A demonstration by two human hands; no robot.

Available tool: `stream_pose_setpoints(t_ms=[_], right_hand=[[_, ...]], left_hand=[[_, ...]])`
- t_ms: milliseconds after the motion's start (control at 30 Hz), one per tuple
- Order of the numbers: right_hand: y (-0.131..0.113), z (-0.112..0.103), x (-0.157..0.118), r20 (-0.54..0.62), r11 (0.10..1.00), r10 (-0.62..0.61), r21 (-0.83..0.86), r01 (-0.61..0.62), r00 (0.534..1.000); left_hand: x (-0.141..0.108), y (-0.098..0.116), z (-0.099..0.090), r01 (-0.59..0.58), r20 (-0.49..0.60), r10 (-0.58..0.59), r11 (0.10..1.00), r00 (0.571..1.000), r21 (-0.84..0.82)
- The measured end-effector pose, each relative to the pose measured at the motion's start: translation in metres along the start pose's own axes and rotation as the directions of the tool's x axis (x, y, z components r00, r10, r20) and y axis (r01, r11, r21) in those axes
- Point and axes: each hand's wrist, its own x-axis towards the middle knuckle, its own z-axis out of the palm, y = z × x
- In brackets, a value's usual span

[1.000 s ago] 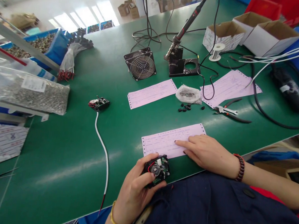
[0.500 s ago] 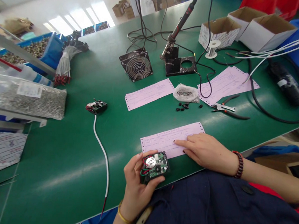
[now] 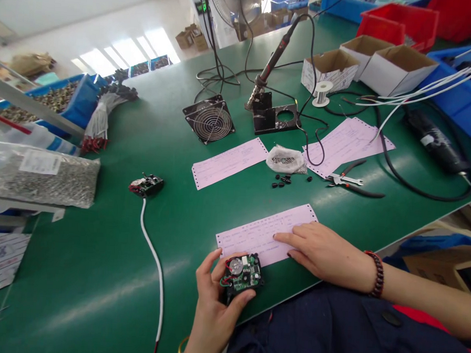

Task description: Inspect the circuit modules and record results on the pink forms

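Note:
My left hand (image 3: 217,299) grips a small circuit board assembly (image 3: 246,276) by its edges, thumb below and fingers above and behind. The green board sits in a black housing, with a round silver part and red and green wires at its left. Just behind it lies a pink printed slip (image 3: 264,228). My right hand (image 3: 318,249) rests on that slip, its index finger stretched out on the printed lines and the other fingers loosely bent, holding nothing. Further left lies a second board assembly (image 3: 147,185) with a white cable (image 3: 154,251) running toward the near edge.
Behind the slip are small black parts (image 3: 285,180), a bag of metal pieces (image 3: 286,159), cutting pliers (image 3: 355,185) and another pink slip (image 3: 228,163). A soldering iron (image 3: 271,65) stands in its holder beside a fan (image 3: 210,120). Boxes (image 3: 399,72) stand at the right back.
The camera view has tilted up a little, so the bench things sit lower and red bins show at the back. Both hands keep nearly the same pose on the board and slip.

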Motion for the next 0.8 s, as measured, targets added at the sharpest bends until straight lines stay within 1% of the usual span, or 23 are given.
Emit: stream_pose_setpoints(t_ms=[100, 267, 333, 433, 533, 600, 733, 800], right_hand=[[-0.001, 0.000, -0.001, -0.010, 1.000, 0.003, -0.006, -0.003, 1.000], [-0.004, -0.002, -0.003, -0.017, 0.990, 0.021, -0.141, -0.023, 1.000], [-0.004, -0.003, -0.004, -0.008, 0.988, 0.023, -0.153, -0.024, 1.000], [-0.002, -0.003, -0.006, 0.001, 0.993, 0.023, -0.115, -0.023, 1.000], [0.001, -0.003, -0.009, -0.024, 0.998, 0.034, -0.060, -0.036, 0.999], [0.002, -0.002, -0.012, -0.039, 0.999, 0.041, -0.023, -0.042, 0.998], [0.007, 0.002, -0.015, -0.070, 0.998, 0.048, 0.048, -0.044, 0.996], [0.010, 0.003, -0.014, -0.090, 0.996, 0.052, 0.074, -0.045, 0.995]], left_hand=[[0.002, 0.002, 0.001, 0.012, 0.018, -0.012, 0.999, 1.000, -0.038], [0.001, 0.000, -0.001, 0.013, 0.019, -0.012, 0.999, 1.000, -0.030], [0.001, -0.003, -0.002, 0.025, 0.013, -0.025, 0.999, 1.000, -0.025], [0.001, -0.006, -0.002, 0.029, 0.013, -0.029, 0.999, 1.000, -0.018], [0.003, -0.003, -0.001, 0.024, -0.012, -0.023, 1.000, 1.000, 0.010], [0.004, 0.002, 0.001, 0.031, -0.013, -0.031, 0.999, 0.999, 0.030], [0.006, 0.015, 0.004, 0.087, 0.035, -0.089, 0.994, 0.995, 0.058], [0.011, 0.022, 0.005, 0.103, 0.056, -0.107, 0.992, 0.993, 0.075]])
